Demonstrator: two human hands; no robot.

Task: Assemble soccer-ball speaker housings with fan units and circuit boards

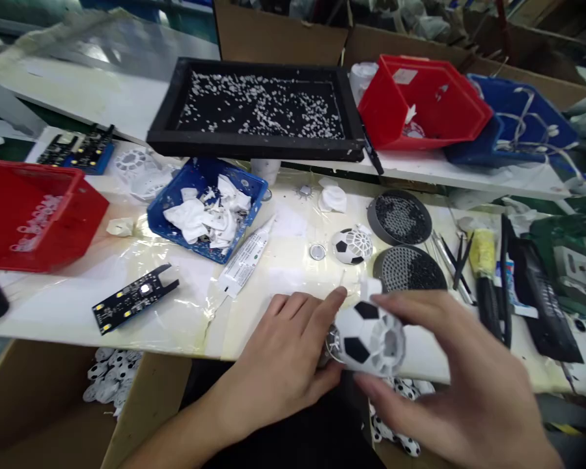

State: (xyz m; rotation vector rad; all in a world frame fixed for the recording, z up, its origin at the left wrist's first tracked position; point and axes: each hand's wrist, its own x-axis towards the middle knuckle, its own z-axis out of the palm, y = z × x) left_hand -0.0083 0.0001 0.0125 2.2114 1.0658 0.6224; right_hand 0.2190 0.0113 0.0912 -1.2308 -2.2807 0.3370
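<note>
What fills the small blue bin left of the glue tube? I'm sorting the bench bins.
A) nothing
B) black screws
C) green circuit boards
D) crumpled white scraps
D: the blue bin holds a heap of crumpled white scraps, beside the glue tube.

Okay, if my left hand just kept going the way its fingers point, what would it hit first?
The left hand points up and right, already touching the soccer-ball shell that both hands hold. Past it, probably the dark round mesh disc, though depth is unclear.
</note>
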